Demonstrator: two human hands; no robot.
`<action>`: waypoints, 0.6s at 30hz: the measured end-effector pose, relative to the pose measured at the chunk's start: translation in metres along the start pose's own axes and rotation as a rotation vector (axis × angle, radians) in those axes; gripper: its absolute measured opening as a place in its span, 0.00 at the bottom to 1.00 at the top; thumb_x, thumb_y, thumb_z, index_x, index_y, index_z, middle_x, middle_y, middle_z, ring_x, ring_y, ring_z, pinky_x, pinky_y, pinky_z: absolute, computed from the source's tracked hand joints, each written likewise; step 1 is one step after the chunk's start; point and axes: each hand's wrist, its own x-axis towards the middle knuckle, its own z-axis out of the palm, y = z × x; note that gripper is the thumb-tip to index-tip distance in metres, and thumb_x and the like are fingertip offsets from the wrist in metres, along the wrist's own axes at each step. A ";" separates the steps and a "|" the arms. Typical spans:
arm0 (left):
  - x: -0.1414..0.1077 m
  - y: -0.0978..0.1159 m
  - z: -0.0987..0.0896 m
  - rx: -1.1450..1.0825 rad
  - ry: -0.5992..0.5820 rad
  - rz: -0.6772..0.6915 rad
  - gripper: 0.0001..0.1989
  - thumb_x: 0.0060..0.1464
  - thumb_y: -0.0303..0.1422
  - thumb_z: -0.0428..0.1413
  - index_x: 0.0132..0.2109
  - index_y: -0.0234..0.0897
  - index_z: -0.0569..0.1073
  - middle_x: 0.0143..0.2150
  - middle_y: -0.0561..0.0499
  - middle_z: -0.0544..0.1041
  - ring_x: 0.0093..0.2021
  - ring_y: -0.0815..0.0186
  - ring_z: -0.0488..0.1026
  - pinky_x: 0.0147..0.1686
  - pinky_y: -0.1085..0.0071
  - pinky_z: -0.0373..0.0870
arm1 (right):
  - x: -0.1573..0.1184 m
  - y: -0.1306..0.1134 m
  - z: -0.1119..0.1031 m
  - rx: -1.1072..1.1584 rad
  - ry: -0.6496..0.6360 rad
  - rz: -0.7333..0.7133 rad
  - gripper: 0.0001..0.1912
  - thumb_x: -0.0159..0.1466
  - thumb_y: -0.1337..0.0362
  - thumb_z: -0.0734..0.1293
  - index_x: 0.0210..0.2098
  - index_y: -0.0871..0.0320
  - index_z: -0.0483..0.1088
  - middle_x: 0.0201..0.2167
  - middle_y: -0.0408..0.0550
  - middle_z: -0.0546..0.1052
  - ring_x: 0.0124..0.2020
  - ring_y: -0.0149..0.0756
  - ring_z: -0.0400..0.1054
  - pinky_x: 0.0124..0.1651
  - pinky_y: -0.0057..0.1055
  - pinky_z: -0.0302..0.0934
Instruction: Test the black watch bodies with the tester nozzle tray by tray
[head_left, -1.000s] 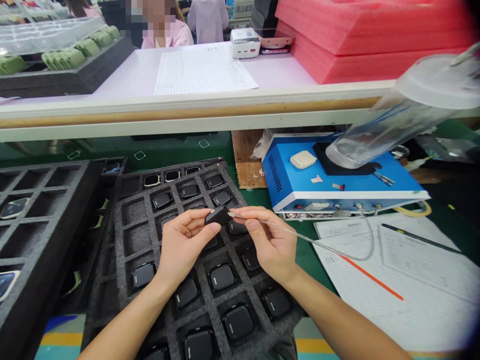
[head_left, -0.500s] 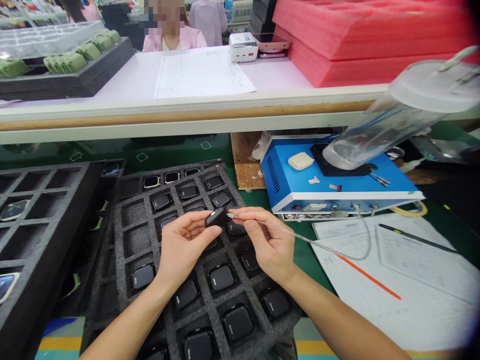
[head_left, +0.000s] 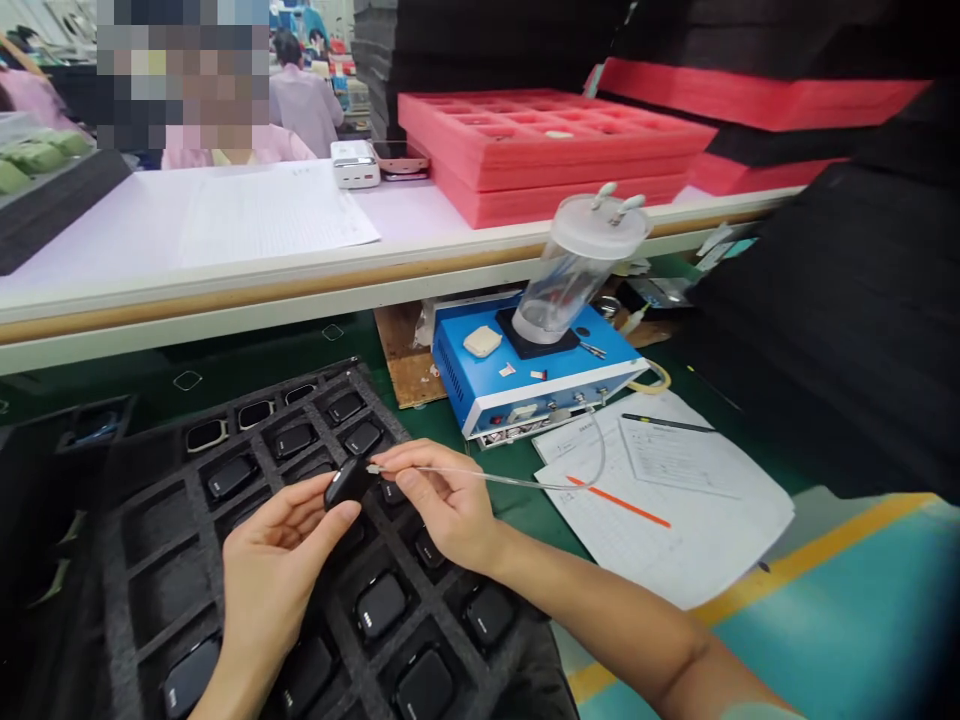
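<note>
Between its fingertips and thumb, my left hand (head_left: 281, 545) grips a black smartwatch case (head_left: 349, 484), tilted above the tray. My right hand (head_left: 448, 500) pinches the end of a clear thin tube (head_left: 517, 482), whose small tip meets the side of the watch case. Whether the tip sits inside an opening is too small to tell. From there the tube loops to the front of a blue box-shaped machine (head_left: 540, 375). Below both hands lies a black foam tray (head_left: 161, 575) with several black watch cases in its compartments.
On the machine stand a clear cylinder (head_left: 559, 285) and a cream watch-shaped piece (head_left: 482, 342). Papers (head_left: 675, 530) with an orange stick (head_left: 619, 502) and a black pen (head_left: 667, 423) lie at the right. Red foam trays (head_left: 517, 180) are stacked on the shelf; a person sits behind it.
My view has swung to the right, so the hands, tray and machine appear further left. Both hands keep their hold, with the tube tip still against the watch case.
</note>
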 end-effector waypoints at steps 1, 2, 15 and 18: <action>0.000 0.000 0.000 0.001 0.007 -0.002 0.22 0.34 0.36 0.75 0.40 0.36 0.83 0.36 0.47 0.86 0.37 0.61 0.84 0.42 0.74 0.80 | 0.000 0.000 0.000 -0.003 0.001 -0.002 0.08 0.70 0.63 0.66 0.43 0.54 0.78 0.43 0.51 0.81 0.45 0.37 0.77 0.47 0.35 0.75; 0.000 0.000 0.000 0.000 0.013 -0.001 0.23 0.33 0.36 0.75 0.40 0.36 0.83 0.36 0.47 0.86 0.37 0.61 0.84 0.42 0.74 0.80 | 0.001 0.000 0.000 -0.006 0.001 -0.004 0.08 0.70 0.63 0.66 0.43 0.54 0.78 0.43 0.51 0.81 0.46 0.37 0.77 0.47 0.35 0.75; 0.000 0.001 0.000 0.018 0.027 -0.015 0.24 0.33 0.37 0.75 0.41 0.35 0.82 0.37 0.46 0.86 0.38 0.60 0.84 0.42 0.73 0.81 | 0.004 -0.005 0.000 -0.027 0.006 0.008 0.10 0.70 0.59 0.65 0.42 0.54 0.78 0.43 0.51 0.81 0.45 0.37 0.77 0.46 0.35 0.75; 0.001 0.000 0.000 0.011 0.020 -0.016 0.24 0.33 0.36 0.75 0.41 0.36 0.82 0.36 0.47 0.86 0.38 0.61 0.84 0.42 0.75 0.80 | 0.004 -0.005 0.000 -0.020 0.006 0.007 0.10 0.70 0.58 0.65 0.42 0.54 0.78 0.42 0.51 0.81 0.44 0.37 0.78 0.45 0.34 0.75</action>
